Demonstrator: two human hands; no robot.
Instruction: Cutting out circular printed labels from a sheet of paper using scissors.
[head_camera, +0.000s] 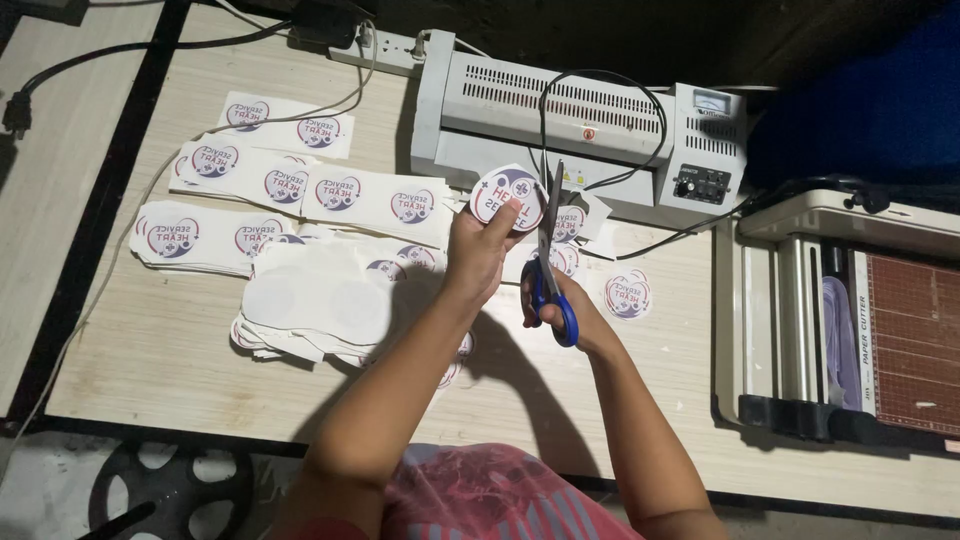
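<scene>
Round sticker is pinched in the left hand; the right hand grips blue-handled scissors beside it.

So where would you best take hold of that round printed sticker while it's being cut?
Probably by the left edge of the round sticker, where the left hand pinches it from below. The scissors in the right hand work its right edge, so fingers there stay away from the blades.

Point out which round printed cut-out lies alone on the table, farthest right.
The round cut-out beside the laminator's right end, right of the scissors; the others sit on uncut sheets or in hand.
</scene>
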